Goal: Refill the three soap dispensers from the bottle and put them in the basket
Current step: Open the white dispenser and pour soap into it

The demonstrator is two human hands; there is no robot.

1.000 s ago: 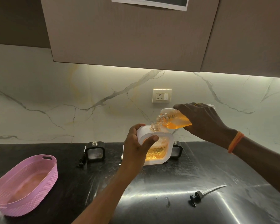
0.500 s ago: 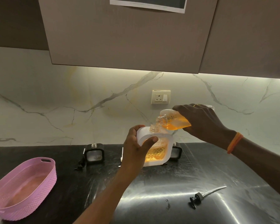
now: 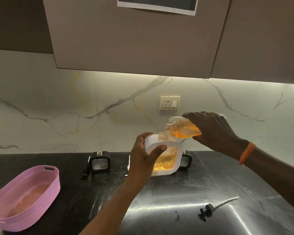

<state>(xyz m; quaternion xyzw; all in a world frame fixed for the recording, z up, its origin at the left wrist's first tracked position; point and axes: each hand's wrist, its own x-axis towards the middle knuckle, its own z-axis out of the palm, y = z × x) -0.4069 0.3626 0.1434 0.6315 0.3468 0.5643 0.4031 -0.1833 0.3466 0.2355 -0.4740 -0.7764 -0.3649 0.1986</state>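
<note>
My left hand (image 3: 143, 157) grips a white soap dispenser (image 3: 168, 160) on the black counter, its neck uncapped and its window showing orange soap. My right hand (image 3: 214, 131) holds a clear bottle (image 3: 182, 128) of orange soap tipped over, mouth just above the dispenser's neck. A black dispenser (image 3: 100, 162) stands uncapped to the left. Another black dispenser (image 3: 186, 160) stands behind the white one, mostly hidden. The pink basket (image 3: 46, 189) sits at the lower left, with no dispenser in it.
A black pump head (image 3: 210, 208) with its long tube lies on the counter (image 3: 159, 209) at the lower right. Another black pump (image 3: 85, 173) lies beside the left dispenser. Wall cabinets hang overhead; a socket (image 3: 169, 102) is on the marble backsplash.
Both hands, the bottle and the white dispenser keep their pose. The view has tilted slightly, so everything sits a little lower in the picture.
</note>
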